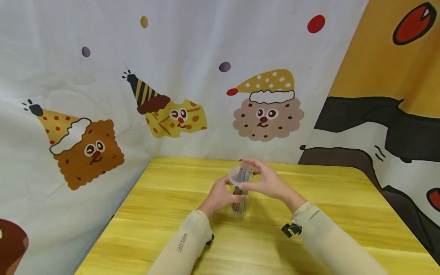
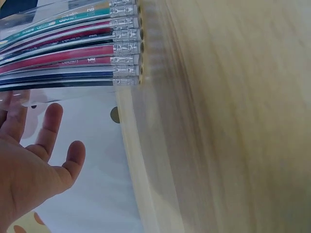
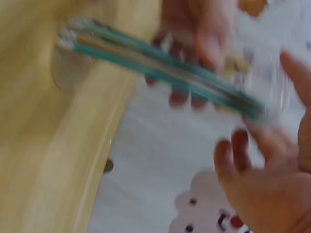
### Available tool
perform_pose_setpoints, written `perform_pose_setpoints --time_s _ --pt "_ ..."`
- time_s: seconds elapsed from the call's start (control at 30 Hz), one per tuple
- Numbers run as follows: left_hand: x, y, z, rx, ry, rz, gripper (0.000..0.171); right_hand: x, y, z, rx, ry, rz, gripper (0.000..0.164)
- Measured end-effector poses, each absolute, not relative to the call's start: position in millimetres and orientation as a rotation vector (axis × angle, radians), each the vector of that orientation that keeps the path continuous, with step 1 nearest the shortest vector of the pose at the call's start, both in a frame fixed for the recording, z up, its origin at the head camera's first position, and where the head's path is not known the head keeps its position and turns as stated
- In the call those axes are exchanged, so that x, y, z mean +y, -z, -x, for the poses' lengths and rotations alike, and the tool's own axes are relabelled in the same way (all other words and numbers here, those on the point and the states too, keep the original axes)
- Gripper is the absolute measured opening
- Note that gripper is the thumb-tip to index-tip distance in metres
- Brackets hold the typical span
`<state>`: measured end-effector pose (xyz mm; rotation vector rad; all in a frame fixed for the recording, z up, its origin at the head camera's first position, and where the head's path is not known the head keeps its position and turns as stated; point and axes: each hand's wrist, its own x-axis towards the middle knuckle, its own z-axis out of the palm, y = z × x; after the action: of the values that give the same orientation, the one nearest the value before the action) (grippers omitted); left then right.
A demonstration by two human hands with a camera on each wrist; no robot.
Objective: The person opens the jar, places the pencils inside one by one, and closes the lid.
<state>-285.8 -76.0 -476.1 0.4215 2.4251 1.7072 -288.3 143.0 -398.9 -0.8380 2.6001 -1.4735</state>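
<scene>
A clear plastic tube [image 1: 239, 211] of pencils stands on the table, tilted slightly in the head view. My left hand [image 1: 220, 196] grips its middle, thumb across the near side. At the top, my right hand [image 1: 269, 181] holds the round clear rim [image 1: 235, 176] between thumb and fingers. In the left wrist view the pencils [image 2: 63, 58] are green, red and dark, with silvery ferrules at the table end. Loose fingers of the left hand [image 2: 29, 170] show below the tube there. Motion blurs the tube [image 3: 165, 73] in the right wrist view.
The yellow wood-grain table [image 1: 165, 225] reaches back to a white cloth [image 1: 192, 49] printed with cartoon biscuits and cheese. More printed cloth [image 1: 385, 133] hangs at the right. A dark strap piece [image 1: 291, 230] sits at the right wrist.
</scene>
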Motion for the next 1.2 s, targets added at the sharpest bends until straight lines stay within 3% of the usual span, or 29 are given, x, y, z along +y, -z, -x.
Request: perform_pose_setpoints --time_s 0.23,0.43,0.67,0.8,0.97,1.2 --pt "-73 478 281 2.431 -1.699 -0.416 0.061 158 398 305 2.415 1.395 0.866 0.087" --pt "-70 476 280 2.464 -1.737 -0.373 0.063 149 400 294 2.478 1.488 0.819 0.083" --pt "-73 475 282 2.463 -1.76 -0.383 0.061 128 406 272 2.672 1.618 0.673 0.09" --pt "-73 477 282 2.417 -1.773 -0.411 0.059 132 406 276 2.619 1.575 0.712 0.095" --pt "-72 477 282 2.405 -1.769 -0.406 0.062 145 403 293 2.527 1.478 0.847 0.09" --pt "-72 478 282 2.4 -1.774 -0.383 0.062 130 410 283 2.773 1.496 0.731 0.093"
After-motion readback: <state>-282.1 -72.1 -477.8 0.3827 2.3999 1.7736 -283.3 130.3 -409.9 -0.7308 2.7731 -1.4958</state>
